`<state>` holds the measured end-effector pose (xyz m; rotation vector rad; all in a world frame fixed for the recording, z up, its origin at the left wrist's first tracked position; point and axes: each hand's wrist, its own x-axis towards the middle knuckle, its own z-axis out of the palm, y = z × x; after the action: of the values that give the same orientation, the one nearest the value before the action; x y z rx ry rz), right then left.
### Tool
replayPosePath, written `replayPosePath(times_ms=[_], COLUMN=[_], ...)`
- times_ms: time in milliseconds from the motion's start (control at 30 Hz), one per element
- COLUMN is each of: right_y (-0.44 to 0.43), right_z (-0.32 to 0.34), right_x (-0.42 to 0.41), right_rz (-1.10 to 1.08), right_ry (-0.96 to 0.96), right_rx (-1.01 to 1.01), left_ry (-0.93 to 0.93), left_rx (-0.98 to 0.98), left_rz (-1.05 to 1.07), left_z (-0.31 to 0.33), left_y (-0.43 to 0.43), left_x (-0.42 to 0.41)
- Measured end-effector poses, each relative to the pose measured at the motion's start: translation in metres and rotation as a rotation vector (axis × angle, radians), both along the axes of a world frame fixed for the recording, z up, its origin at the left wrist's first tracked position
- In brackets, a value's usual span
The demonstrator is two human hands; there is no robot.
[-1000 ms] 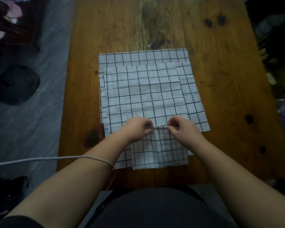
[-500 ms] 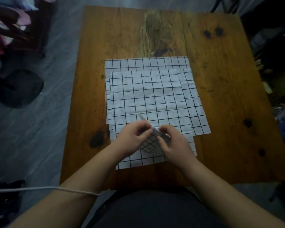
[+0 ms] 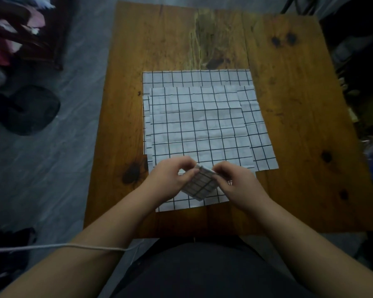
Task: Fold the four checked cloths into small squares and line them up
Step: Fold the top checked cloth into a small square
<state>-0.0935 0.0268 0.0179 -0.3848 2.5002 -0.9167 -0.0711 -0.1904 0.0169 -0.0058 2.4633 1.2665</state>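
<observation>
Currently: folded cloth (image 3: 200, 183), a small square, pinched between your left hand (image 3: 170, 179) and right hand (image 3: 239, 186) just above the flat checked cloths (image 3: 198, 125). Step, likely: finishing the first cloth's last fold; next, set it down squarely. Surface: wooden table (image 3: 299, 104). Surroundings: grey floor (image 3: 63, 147), dim room.

A worn wooden table (image 3: 289, 108) is being lit dimly, its boards being marked by dark knots (image 3: 326, 157) near the right edge and a pale scuffed patch (image 3: 205, 37) toward the far edge. Off the left edge, grey floor (image 3: 78, 151) is being shown, with a dark round object (image 3: 33, 110) lying on it. Beyond, dark wooden furniture (image 3: 52, 48) is being draped with pink and red fabric (image 3: 0, 55). A white cable (image 3: 52, 246) is being stretched across the near left.
</observation>
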Motion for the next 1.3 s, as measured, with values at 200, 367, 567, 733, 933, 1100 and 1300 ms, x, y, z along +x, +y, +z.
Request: replayPosePath(times_ms=[200, 367, 567, 733, 933, 1100, 1300], right_y=[0.019, 0.02, 0.005, -0.003, -0.019, -0.016, 0.001], right_z=[-0.016, -0.049, -0.075, -0.075, -0.086, -0.095, -0.097], right_x=[-0.009, -0.015, -0.009, 0.021, 0.027, 0.019, 0.018], right_rz=[-0.086, -0.291, -0.296, 0.056, 0.389, 0.478, 0.403], right_ry=[-0.204, -0.259, -0.136, 0.085, 0.048, 0.031, 0.012], right_rx=[0.103, 0.105, 0.197, 0.362, 0.495, 0.558, 0.591], left_ry=[-0.132, -0.27, -0.276, 0.07, 0.041, -0.01, 0.002], left_rx=[0.185, 0.143, -0.185, -0.574, -0.647, -0.662, -0.685], left_rz=[0.295, 0.491, 0.417, 0.005, -0.47, -0.552, -0.564], left_z=[-0.022, -0.059, -0.078, -0.077, -0.102, -0.106, -0.113], left_y=[-0.004, 0.0, 0.009, 0.011, 0.016, 0.013, 0.001], left_x=[0.015, 0.027, 0.031, 0.042, 0.033, 0.025, 0.028])
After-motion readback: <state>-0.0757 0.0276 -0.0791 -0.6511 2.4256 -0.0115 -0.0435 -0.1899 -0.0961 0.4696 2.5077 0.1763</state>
